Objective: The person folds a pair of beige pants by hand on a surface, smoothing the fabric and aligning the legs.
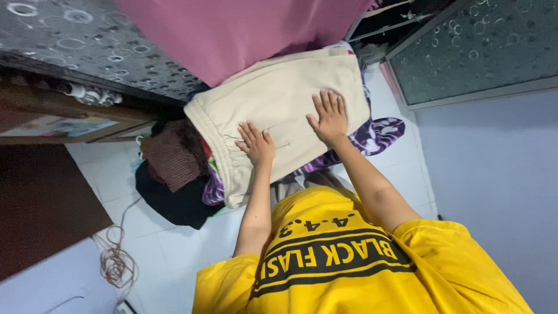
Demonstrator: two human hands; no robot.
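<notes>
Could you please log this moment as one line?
left hand flat on beige garment | right hand flat on it | clothes pile beneath

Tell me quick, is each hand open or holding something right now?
Left hand: open, flat on the beige garment, holding nothing.
Right hand: open, flat on the same garment, holding nothing.

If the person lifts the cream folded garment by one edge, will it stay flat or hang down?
The cream garment is soft cloth with a gathered waistband, so it would probably droop and unfold. It looks light. Both hands, left hand and right hand, press flat on it, and it lies on a purple patterned cloth, so it may slide.
</notes>
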